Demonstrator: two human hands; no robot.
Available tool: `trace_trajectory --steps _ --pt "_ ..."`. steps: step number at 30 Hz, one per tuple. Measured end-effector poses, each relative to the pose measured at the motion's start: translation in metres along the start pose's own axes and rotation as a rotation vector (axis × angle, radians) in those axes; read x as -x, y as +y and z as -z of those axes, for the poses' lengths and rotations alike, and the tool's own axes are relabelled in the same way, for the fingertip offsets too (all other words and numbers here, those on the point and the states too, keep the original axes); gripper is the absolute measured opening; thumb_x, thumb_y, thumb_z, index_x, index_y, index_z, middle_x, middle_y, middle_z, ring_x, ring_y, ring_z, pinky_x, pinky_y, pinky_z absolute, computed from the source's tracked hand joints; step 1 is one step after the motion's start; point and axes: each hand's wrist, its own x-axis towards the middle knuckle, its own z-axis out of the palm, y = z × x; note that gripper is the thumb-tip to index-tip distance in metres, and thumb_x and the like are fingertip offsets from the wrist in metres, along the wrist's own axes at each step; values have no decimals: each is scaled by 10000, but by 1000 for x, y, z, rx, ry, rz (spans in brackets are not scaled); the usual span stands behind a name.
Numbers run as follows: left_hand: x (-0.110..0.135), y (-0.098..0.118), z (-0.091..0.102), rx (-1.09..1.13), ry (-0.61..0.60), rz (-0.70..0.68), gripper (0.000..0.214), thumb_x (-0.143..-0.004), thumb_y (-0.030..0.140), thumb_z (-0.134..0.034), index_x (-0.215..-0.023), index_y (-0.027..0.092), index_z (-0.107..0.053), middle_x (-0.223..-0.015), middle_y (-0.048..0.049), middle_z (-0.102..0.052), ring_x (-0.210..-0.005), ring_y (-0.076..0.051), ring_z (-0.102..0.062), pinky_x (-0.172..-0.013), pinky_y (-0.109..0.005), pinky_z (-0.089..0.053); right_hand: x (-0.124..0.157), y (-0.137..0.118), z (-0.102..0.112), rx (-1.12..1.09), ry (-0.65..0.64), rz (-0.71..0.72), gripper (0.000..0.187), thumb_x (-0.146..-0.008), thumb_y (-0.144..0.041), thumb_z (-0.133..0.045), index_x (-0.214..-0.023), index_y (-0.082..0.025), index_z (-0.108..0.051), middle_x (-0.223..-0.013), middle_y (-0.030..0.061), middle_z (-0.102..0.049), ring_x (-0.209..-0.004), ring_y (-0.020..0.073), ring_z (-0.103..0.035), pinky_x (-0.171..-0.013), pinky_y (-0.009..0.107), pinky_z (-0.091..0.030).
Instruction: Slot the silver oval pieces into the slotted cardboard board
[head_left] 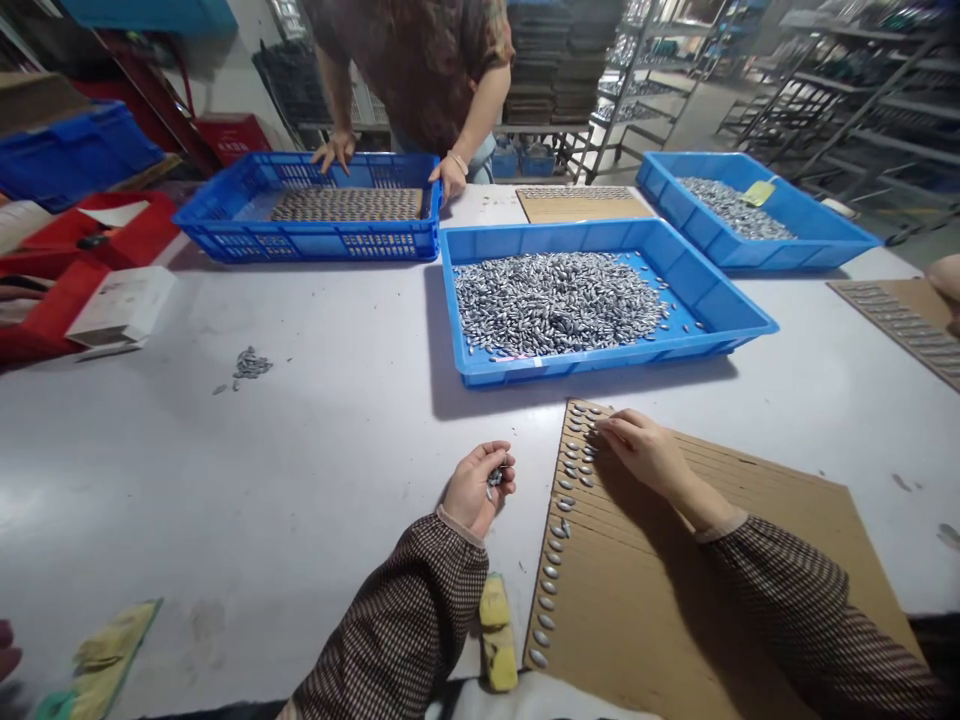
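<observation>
Currently, in the head view, the left hand (480, 487) is cupping a small clutch of metal pieces (495, 478), its fingers folded over them, just left of the cardboard (720, 600). The right hand (639, 452) is hovering over the board's far left corner, thumb and fingertips bunched by the set-out pieces (551, 572); whether they are gripping one or only touching it, I cannot tell. Those pieces are lying along the left edge, singly at the near end and side by side farther up. Beyond the board, a blue tray (712, 290) is holding many more.

Working well probably means setting one piece at a time, matching its neighbours' slant and spacing. One piece midway seems to be sitting askew and may be needing a nudge. The right sleeve (787, 570) is crossing the cardboard, so lifting the wrist should help avoid dragging pieces.
</observation>
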Motion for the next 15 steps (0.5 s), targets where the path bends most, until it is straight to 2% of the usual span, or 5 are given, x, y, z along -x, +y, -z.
trace_trajectory --steps 7,15 --pt "1 1 0 -9 -5 2 223 -709 177 -722 -894 130 -606 -731 -24 -601 -582 -92 -549 -503 -197 -430 3 -12 -5 19 -54 20 251 -960 -256 -466 -1000 -236 -713 -966 74 -689 -862 206 -644 -766 331 -521" --pt "1 1 0 -6 0 3 204 -715 167 -706 -890 128 -607 -732 -27 -602 -580 -92 -549 -496 -196 -425 -2 -10 -6 91 -89 36 260 -959 -245 -455 -924 -228 -713 -902 69 -685 -812 200 -633 -753 324 -509"
